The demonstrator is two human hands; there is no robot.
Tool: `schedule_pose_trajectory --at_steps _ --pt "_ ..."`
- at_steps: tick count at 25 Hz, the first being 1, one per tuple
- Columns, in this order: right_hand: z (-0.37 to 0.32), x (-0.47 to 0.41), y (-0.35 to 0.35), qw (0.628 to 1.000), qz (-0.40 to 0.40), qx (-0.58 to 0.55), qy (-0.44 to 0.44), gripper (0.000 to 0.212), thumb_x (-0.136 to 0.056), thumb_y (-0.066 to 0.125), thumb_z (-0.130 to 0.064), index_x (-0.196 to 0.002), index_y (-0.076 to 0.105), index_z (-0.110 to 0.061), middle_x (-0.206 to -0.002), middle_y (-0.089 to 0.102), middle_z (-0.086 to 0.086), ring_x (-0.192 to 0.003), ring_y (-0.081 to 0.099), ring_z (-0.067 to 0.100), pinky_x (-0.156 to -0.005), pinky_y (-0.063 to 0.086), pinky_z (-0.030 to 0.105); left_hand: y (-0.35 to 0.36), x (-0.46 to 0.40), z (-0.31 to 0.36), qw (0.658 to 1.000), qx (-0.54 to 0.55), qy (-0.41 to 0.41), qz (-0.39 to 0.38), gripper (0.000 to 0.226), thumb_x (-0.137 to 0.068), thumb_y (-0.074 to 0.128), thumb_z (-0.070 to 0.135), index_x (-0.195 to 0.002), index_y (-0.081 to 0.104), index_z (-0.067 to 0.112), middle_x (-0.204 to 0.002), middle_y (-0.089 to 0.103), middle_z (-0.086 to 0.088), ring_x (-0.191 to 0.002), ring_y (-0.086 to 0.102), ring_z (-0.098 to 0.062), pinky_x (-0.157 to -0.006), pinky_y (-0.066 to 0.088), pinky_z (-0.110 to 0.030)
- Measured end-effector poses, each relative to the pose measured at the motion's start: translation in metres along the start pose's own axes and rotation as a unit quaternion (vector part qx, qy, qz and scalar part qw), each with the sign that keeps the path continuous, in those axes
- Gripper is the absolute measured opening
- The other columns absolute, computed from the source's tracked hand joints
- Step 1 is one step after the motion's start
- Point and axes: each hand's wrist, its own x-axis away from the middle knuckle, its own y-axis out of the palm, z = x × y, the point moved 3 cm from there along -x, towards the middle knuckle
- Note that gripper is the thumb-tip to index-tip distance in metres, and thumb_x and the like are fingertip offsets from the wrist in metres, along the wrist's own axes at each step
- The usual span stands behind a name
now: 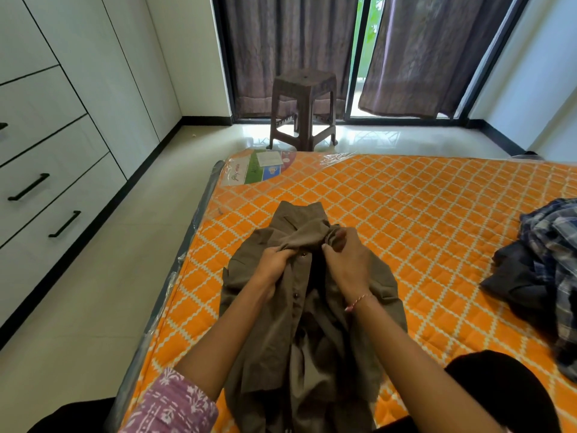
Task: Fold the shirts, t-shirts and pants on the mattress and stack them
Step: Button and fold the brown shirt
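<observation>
The brown shirt (299,295) lies collar-away on the orange mattress (437,214), near its left edge, its front placket gathered up between both hands, probably to close or straighten it before folding. The left hand (274,264) bunches cloth in curled fingers while the right hand (346,260) pinches the opposite edge (buttons show between them). To the shirt's right, well apart, waits a heap of unfolded clothes (543,276).

Orange mattress (406,214) under brown shirt (312,323), clothes heap (543,270)

A brown stool (303,107) stands on the floor (93,292) before dark curtains (431,54), with white drawers (46,182) along the left wall.
</observation>
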Motion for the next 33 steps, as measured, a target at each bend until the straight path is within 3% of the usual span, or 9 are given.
schedule_pose_trajectory --at_steps 6,10,12,14,17,23,27,31,33 --pt "0.03 0.051 -0.002 0.96 -0.021 0.278 -0.002 0.036 -0.085 0.064 -0.04 -0.106 0.051 -0.014 -0.107 0.059 0.007 -0.102 0.058 0.027 -0.073 0.046 0.034 0.001 0.004 -0.012 0.998 -0.065 0.011 -0.022 0.022 -0.091 0.06 0.01 -0.109 0.066 0.001 -0.086 0.067 -0.004 -0.074 0.063 -0.011 -0.062 0.052 -0.016" --pt "0.03 0.049 -0.022 0.917 -0.128 0.372 0.061 0.022 -0.09 0.058 -0.024 -0.105 0.06 -0.009 -0.109 0.064 0.01 -0.104 0.061 0.03 -0.073 0.045 0.032 0.003 0.008 -0.013 0.994 -0.1 0.033 -0.022 0.022 -0.089 0.064 0.013 -0.11 0.067 0.006 -0.094 0.066 -0.002 -0.077 0.062 -0.006 -0.061 0.051 -0.011" --pt "0.025 0.045 -0.029 0.941 -0.092 0.324 0.028 0.014 -0.088 0.056 -0.011 -0.099 0.065 -0.009 -0.101 0.066 0.011 -0.097 0.063 0.03 -0.069 0.044 0.033 0.005 0.009 -0.013 0.992 -0.109 0.054 -0.039 0.024 -0.087 0.067 0.014 -0.109 0.067 0.008 -0.094 0.067 0.002 -0.082 0.063 -0.006 -0.069 0.051 -0.015" --pt "0.026 0.035 -0.03 0.981 -0.097 0.157 0.051 0.007 -0.083 0.065 -0.009 -0.084 0.072 -0.011 -0.083 0.07 0.008 -0.083 0.065 0.025 -0.066 0.047 0.034 0.008 0.011 -0.01 0.988 -0.123 0.077 -0.06 0.02 -0.086 0.068 0.018 -0.104 0.068 0.01 -0.093 0.069 0.004 -0.085 0.065 -0.008 -0.074 0.052 -0.02" --pt "0.022 0.025 -0.025 0.983 -0.098 -0.098 0.118 0.024 -0.079 0.074 -0.015 -0.057 0.065 -0.017 -0.06 0.062 0.001 -0.064 0.059 0.018 -0.062 0.045 0.03 0.014 0.014 -0.006 0.982 -0.145 0.089 -0.076 0.014 -0.09 0.064 0.019 -0.1 0.069 0.011 -0.09 0.07 0.001 -0.087 0.066 -0.015 -0.081 0.052 -0.029" --pt "-0.003 0.025 -0.009 0.999 -0.008 0.045 -0.02 0.018 -0.09 0.061 -0.026 -0.079 0.066 -0.013 -0.076 0.064 0.001 -0.07 0.057 0.015 -0.054 0.037 0.025 0.022 0.022 0.003 0.988 -0.119 0.071 -0.068 0.008 -0.089 0.064 0.011 -0.095 0.068 0.008 -0.08 0.068 -0.001 -0.073 0.065 -0.01 -0.062 0.053 -0.017" --pt "0.003 0.034 -0.008 0.997 0.009 0.076 0.005 0.021 -0.094 0.056 -0.031 -0.085 0.065 -0.015 -0.073 0.061 -0.002 -0.069 0.056 0.015 -0.053 0.035 0.027 0.021 0.018 0.002 0.995 -0.083 0.064 -0.005 0.009 -0.091 0.061 0.011 -0.094 0.069 0.008 -0.088 0.07 -0.01 -0.085 0.067 -0.024 -0.079 0.054 -0.036" --pt "0.015 0.048 -0.001 0.964 -0.119 -0.187 0.148 0.007 -0.083 0.069 -0.01 -0.091 0.069 -0.011 -0.085 0.069 0.004 -0.082 0.066 0.019 -0.065 0.051 0.024 0.022 0.018 -0.004 0.999 -0.025 0.019 0.029 0.014 -0.096 0.053 0.012 -0.096 0.066 0.008 -0.093 0.068 -0.012 -0.09 0.064 -0.027 -0.083 0.052 -0.039" --pt "0.021 0.053 0.003 0.956 -0.137 -0.191 0.176 0.016 -0.079 0.07 0.0 -0.091 0.073 -0.01 -0.089 0.071 0.006 -0.087 0.068 0.02 -0.072 0.055 0.028 0.019 0.018 -0.006 0.999 -0.013 0.005 0.036 0.017 -0.096 0.052 0.012 -0.104 0.065 0.005 -0.094 0.067 -0.012 -0.089 0.064 -0.027 -0.08 0.052 -0.036"
